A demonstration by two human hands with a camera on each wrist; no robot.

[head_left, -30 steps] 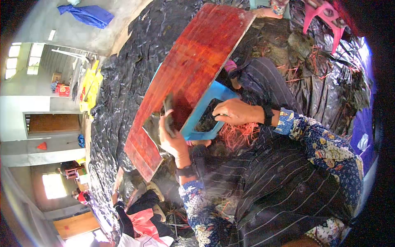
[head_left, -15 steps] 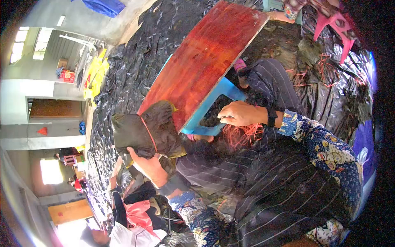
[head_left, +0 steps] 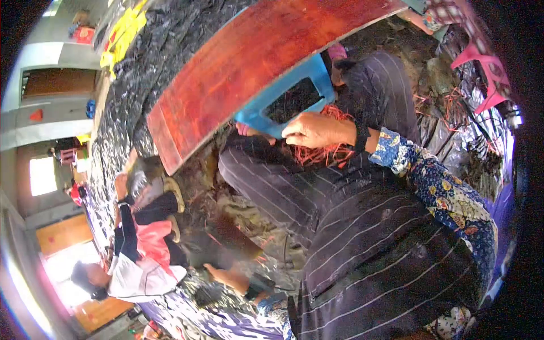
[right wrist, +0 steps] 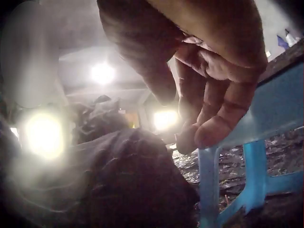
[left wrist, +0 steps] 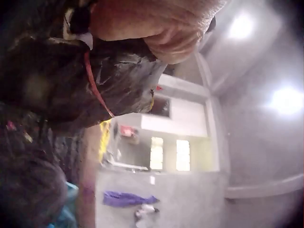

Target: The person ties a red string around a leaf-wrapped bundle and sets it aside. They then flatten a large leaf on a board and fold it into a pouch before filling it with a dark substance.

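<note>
My left hand (head_left: pixel 229 277) is low at the left of the head view, gripping a dark bundle (head_left: pixel 224 241) that is blurred there. In the left wrist view the bundle (left wrist: pixel 61 76) looks like folded dark sheets, tied round with a thin red string (left wrist: pixel 95 90). My right hand (head_left: pixel 320 130) hangs beside a blue plastic stool (head_left: pixel 317 71), fingers loosely curled with nothing seen in them. A pile of red strings (head_left: pixel 323 156) lies just below that hand. The long red wooden board (head_left: pixel 243 62) rests over the stool, its top bare near me.
Another person (head_left: pixel 141 249) sits low on the left. A pink plastic stool (head_left: pixel 487 73) stands at the upper right, beside another person's arm (head_left: pixel 416 21). Crumpled black sheeting (head_left: pixel 130 102) covers the floor. My knees in striped dark cloth (head_left: pixel 266 181) flank the stool.
My left hand has taken the tied bundle off the board and swung it down and left, beside my leg. The right hand stays near the stool. The head view has turned left.
</note>
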